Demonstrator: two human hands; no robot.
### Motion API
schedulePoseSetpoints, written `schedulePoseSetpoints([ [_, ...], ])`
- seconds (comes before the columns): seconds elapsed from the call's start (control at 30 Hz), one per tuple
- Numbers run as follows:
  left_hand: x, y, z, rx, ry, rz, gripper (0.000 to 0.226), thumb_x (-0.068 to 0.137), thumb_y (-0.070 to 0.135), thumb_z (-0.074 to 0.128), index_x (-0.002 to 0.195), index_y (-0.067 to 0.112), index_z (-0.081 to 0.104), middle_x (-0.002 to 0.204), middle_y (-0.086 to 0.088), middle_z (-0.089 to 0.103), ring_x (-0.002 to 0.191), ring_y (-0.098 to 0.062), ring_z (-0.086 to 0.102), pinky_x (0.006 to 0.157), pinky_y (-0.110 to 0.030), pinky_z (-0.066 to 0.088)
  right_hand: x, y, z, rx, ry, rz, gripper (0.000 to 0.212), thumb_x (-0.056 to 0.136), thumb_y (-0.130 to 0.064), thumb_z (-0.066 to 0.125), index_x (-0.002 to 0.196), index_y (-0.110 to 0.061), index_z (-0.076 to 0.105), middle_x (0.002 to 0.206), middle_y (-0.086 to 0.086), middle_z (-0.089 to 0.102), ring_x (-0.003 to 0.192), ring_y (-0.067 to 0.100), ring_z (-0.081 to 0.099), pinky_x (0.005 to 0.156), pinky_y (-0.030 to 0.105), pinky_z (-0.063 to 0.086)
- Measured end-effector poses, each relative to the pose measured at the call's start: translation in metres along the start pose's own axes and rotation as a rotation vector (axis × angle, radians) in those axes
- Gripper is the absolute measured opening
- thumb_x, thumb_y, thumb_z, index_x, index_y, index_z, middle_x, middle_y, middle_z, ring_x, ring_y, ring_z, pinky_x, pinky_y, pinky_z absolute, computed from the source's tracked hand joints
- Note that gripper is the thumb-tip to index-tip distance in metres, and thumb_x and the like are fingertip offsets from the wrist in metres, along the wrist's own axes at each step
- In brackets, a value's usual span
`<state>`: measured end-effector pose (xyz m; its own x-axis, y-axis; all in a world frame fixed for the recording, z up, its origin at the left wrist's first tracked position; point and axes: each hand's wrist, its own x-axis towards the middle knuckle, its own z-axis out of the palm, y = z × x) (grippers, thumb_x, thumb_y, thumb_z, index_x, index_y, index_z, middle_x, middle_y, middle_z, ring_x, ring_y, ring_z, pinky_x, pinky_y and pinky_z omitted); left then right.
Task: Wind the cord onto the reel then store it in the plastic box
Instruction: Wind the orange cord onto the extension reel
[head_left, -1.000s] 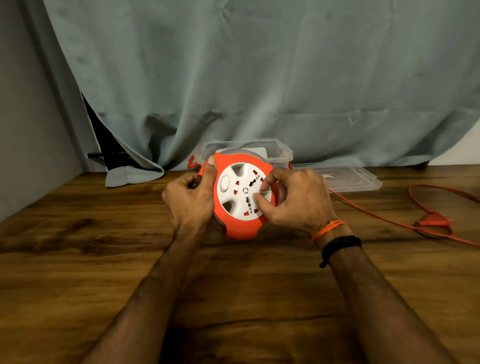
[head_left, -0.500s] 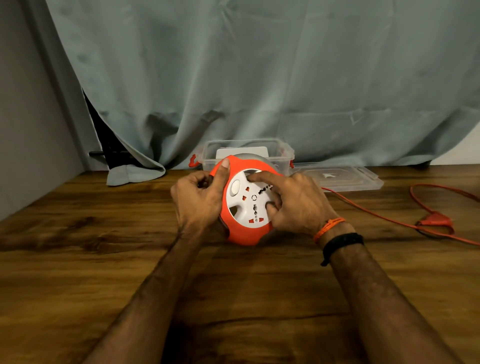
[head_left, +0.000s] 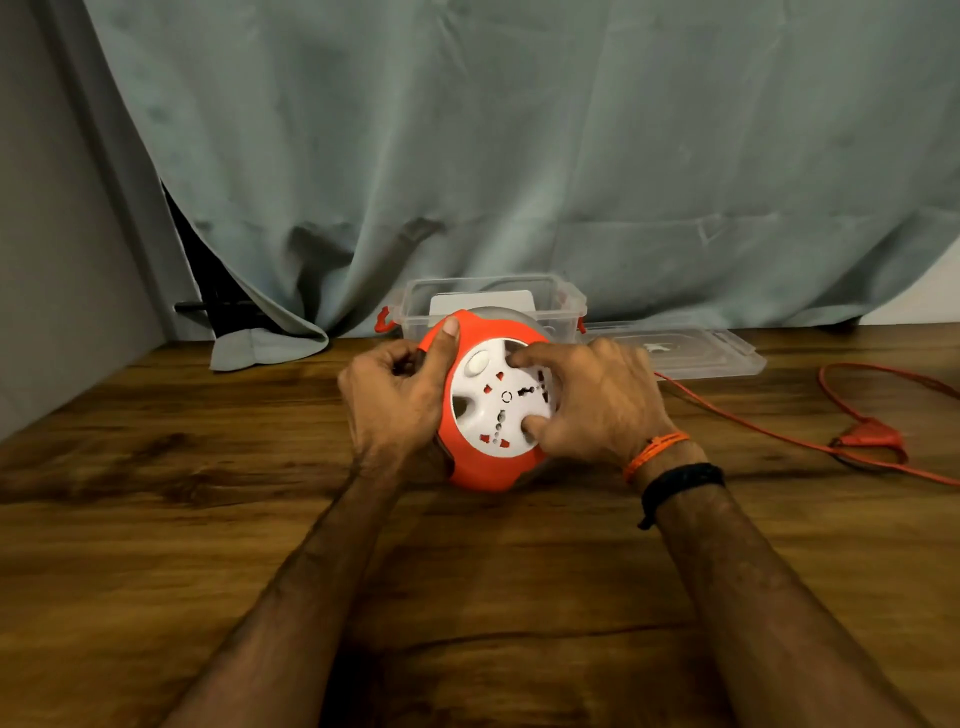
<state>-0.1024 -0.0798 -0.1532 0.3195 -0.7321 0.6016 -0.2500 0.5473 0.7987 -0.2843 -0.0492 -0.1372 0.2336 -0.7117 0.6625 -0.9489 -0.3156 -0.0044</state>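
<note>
Reel (head_left: 485, 470): orange shell, white socket face tilted up toward you, standing on edge mid-table.
Cord (head_left: 769, 434): orange, trailing right, plug end looped at far right.
Plastic box (head_left: 566, 301): clear, open, just behind the reel.

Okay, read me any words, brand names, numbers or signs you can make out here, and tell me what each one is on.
No readable text anywhere.
Reel: white face carries only socket holes and a small ring mark, no letters.
Lid: a small white mark, too blurred to read.
Plastic box: a white card inside, blank from here.
</note>
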Motion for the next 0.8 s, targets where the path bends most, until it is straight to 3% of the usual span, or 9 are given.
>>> schedulePoseSetpoints([
  [0.1,0.001,0.001,0.004,0.040,0.125,-0.005,0.060,0.083,0.058,0.066,0.059,0.004,0.066,0.057,-0.016,0.063,0.054,-0.016,0.051,0.064,-0.041,0.052,-0.001,-0.012,0.006,0.009,0.089,0.184,0.063,0.050,-0.082,0.053,0.078,-0.026,0.065,0.075,0.001,0.068,0.079,0.027,0.064,0.071,0.032,0.042],
  [0.17,0.001,0.001,0.005,0.018,0.175,-0.005,0.055,0.086,0.055,0.067,0.058,0.007,0.066,0.053,-0.006,0.064,0.052,-0.012,0.052,0.062,-0.034,0.050,0.001,-0.025,0.012,-0.002,0.138,0.277,0.074,0.049,-0.089,0.042,0.061,-0.018,0.057,0.064,0.003,0.063,0.070,0.028,0.062,0.064,0.030,0.038],
  [0.27,-0.001,0.000,0.005,0.017,0.174,0.000,0.052,0.087,0.052,0.068,0.062,0.007,0.070,0.055,0.000,0.067,0.052,-0.010,0.059,0.059,-0.025,0.050,0.002,-0.034,0.014,-0.009,0.134,0.320,0.080,0.049,-0.091,0.036,0.067,-0.018,0.062,0.069,0.005,0.064,0.073,0.028,0.062,0.065,0.030,0.037],
  [0.37,0.001,-0.003,0.004,0.046,0.161,-0.001,0.049,0.087,0.049,0.069,0.060,0.008,0.068,0.050,0.008,0.062,0.047,0.002,0.054,0.053,-0.009,0.041,0.000,-0.030,0.013,0.006,0.104,0.280,0.081,0.052,-0.092,0.031,0.070,-0.020,0.062,0.071,0.004,0.065,0.075,0.026,0.062,0.068,0.031,0.044],
  [0.5,0.004,-0.005,0.002,0.045,0.139,-0.055,0.046,0.087,0.053,0.068,0.060,0.016,0.068,0.054,0.009,0.065,0.055,-0.003,0.062,0.059,-0.020,0.051,0.003,-0.019,0.002,0.166,0.113,0.231,0.064,0.060,-0.086,0.046,0.056,-0.025,0.062,0.048,-0.012,0.052,0.057,0.010,0.057,0.057,0.025,0.043],
  [0.63,0.006,-0.004,-0.001,0.034,0.095,-0.080,0.048,0.086,0.054,0.069,0.067,0.011,0.072,0.065,-0.001,0.072,0.070,-0.023,0.071,0.074,-0.041,0.060,0.001,-0.009,-0.010,0.199,0.082,0.096,0.028,0.068,-0.054,0.068,0.079,-0.028,0.067,0.049,-0.016,0.045,0.058,0.014,0.054,0.064,0.028,0.048],
  [0.73,0.006,-0.004,-0.002,0.055,0.102,-0.059,0.057,0.085,0.057,0.068,0.068,0.003,0.071,0.066,-0.013,0.072,0.072,-0.034,0.068,0.075,-0.047,0.057,0.000,-0.008,-0.014,0.209,0.018,0.009,0.037,0.069,-0.034,0.067,0.106,-0.028,0.061,0.050,-0.020,0.031,0.059,0.017,0.047,0.071,0.037,0.052],
  [0.8,0.006,-0.004,-0.002,0.063,0.096,-0.051,0.059,0.084,0.059,0.067,0.067,0.003,0.071,0.065,-0.013,0.071,0.072,-0.036,0.067,0.076,-0.049,0.056,0.000,-0.008,-0.014,0.196,-0.008,-0.019,0.049,0.069,-0.026,0.064,0.116,-0.030,0.056,0.049,-0.017,0.032,0.059,0.018,0.048,0.070,0.036,0.051],
])
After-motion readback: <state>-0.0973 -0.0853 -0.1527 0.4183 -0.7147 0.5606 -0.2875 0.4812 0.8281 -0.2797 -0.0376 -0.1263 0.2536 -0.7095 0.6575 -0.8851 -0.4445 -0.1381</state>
